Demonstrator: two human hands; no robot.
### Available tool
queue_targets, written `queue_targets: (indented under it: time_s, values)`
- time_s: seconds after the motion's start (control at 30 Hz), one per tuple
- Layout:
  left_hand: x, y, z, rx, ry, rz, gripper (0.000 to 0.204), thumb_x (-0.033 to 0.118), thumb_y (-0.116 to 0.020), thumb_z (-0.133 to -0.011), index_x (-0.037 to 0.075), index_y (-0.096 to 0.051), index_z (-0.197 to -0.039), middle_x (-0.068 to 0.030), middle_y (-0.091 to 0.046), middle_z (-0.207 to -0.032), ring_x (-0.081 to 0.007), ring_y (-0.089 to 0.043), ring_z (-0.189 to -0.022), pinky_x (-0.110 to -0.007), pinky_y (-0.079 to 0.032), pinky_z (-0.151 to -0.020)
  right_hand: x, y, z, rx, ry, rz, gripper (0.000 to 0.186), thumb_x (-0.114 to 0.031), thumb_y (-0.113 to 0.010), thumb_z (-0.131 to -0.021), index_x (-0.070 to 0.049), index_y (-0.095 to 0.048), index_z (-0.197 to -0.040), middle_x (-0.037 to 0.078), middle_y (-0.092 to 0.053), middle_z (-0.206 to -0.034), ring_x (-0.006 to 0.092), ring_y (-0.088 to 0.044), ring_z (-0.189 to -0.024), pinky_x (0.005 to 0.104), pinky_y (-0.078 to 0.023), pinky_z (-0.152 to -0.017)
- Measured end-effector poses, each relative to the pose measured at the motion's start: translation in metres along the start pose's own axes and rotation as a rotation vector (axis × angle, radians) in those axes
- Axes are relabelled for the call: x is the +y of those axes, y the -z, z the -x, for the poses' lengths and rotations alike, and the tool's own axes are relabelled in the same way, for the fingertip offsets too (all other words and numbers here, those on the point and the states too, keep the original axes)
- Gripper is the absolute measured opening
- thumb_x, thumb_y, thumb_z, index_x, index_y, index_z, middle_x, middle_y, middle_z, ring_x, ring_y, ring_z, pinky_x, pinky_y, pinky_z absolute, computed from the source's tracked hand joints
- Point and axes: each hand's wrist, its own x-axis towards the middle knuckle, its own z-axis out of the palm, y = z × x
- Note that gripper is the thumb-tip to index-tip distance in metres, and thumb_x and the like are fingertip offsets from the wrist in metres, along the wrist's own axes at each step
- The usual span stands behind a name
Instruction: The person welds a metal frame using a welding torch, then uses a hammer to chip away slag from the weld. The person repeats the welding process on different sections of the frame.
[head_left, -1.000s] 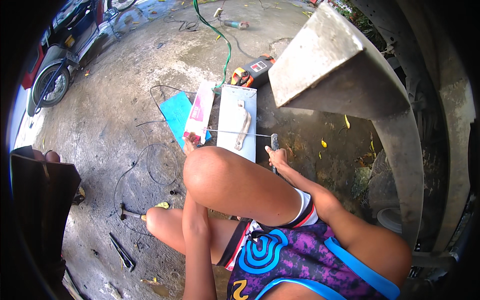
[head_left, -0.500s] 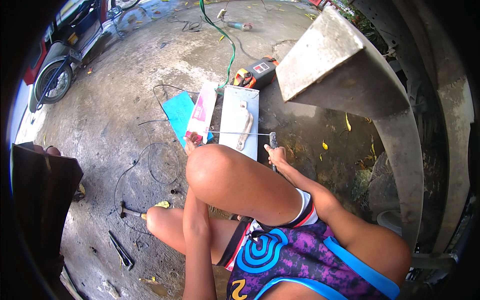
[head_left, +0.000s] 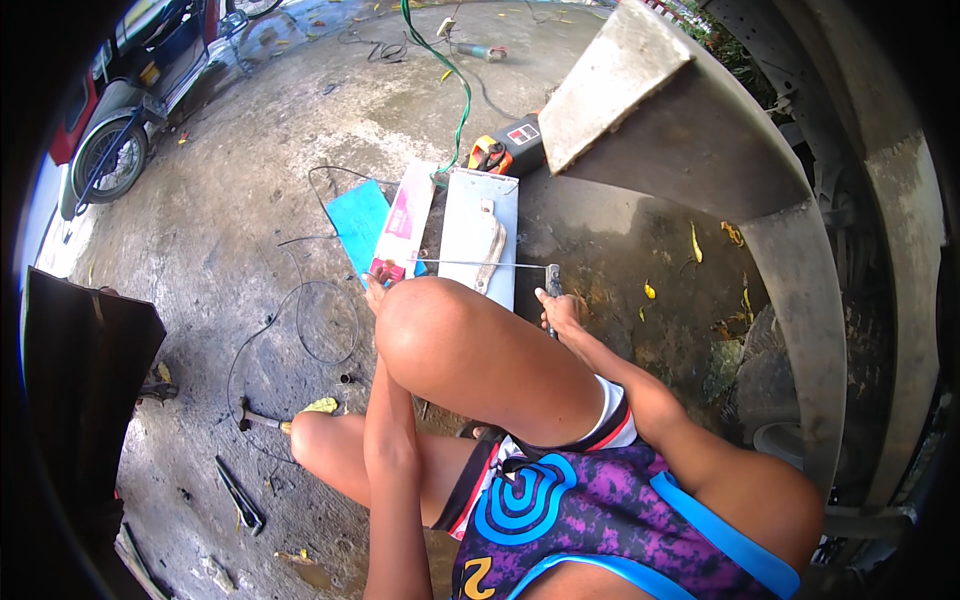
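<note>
My right hand (head_left: 565,311) is wrapped round the dark handle of a welding electrode holder (head_left: 554,282). From its jaw a thin welding rod (head_left: 480,264) runs leftward across a white metal box (head_left: 462,215) with a worn handle on top. The rod's far tip lies over a pink-and-white carton (head_left: 405,222). Closed on the carton's near end is my left hand (head_left: 375,292), partly hidden behind my raised knee. Beneath the carton lies a flat blue sheet (head_left: 355,225).
A black-and-orange machine (head_left: 518,143) stands behind the box, near a green cable (head_left: 466,105). A large metal beam (head_left: 690,140) juts in from the right. A hammer (head_left: 262,420) and black pliers (head_left: 240,497) lie at left. A motorcycle (head_left: 115,160) is parked far left.
My right hand has shifted slightly rightward and nearer with the electrode holder and rod. My left hand has moved a little leftward at the carton's end. The view has turned slightly.
</note>
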Motion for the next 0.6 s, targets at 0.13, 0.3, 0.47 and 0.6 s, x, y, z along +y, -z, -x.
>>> queue_targets:
  time_s: [0.13, 0.3, 0.47, 0.6]
  values:
    - [0.000, 0.001, 0.002, 0.001, 0.004, 0.004, 0.052, 0.043, -0.038, -0.105, -0.002, -0.061, -0.119, -0.0171, -0.066, -0.109, -0.0272, -0.063, -0.093, -0.041, -0.049, -0.084, -0.002, -0.001, -0.003, -0.003, -0.010, 0.027, 0.052, -0.038, -0.075, -0.088, 0.003, -0.058, -0.060, 0.009, -0.058, -0.053, 0.0166, -0.056, -0.041, 0.0321, -0.046, -0.039]
    - [0.001, 0.004, 0.003, 0.002, 0.006, 0.006, 0.052, 0.043, -0.038, -0.105, -0.002, -0.061, -0.119, -0.0168, -0.066, -0.108, -0.0270, -0.062, -0.093, -0.041, -0.049, -0.083, -0.001, -0.002, -0.008, -0.005, -0.013, 0.007, 0.052, -0.039, -0.075, -0.088, 0.003, -0.059, -0.060, 0.009, -0.058, -0.053, 0.0169, -0.056, -0.041, 0.0323, -0.046, -0.039]
    - [0.000, 0.002, 0.006, -0.001, 0.010, 0.014, 0.052, 0.043, -0.038, -0.105, -0.002, -0.061, -0.118, -0.0166, -0.066, -0.107, -0.0267, -0.062, -0.092, -0.041, -0.049, -0.083, -0.002, -0.001, -0.014, 0.025, -0.017, -0.009, 0.052, -0.040, -0.075, -0.087, 0.001, -0.059, -0.060, 0.008, -0.056, -0.052, 0.0162, -0.054, -0.040, 0.0324, -0.045, -0.039]
    - [0.000, 0.008, 0.004, 0.012, 0.005, 0.013, 0.052, 0.043, -0.038, -0.105, -0.002, -0.061, -0.118, -0.0163, -0.066, -0.107, -0.0265, -0.062, -0.091, -0.041, -0.049, -0.082, -0.013, -0.005, -0.006, 0.020, -0.027, -0.034, 0.052, -0.041, -0.076, -0.087, 0.000, -0.058, -0.060, 0.006, -0.055, -0.052, 0.0153, -0.053, -0.040, 0.0315, -0.045, -0.038]
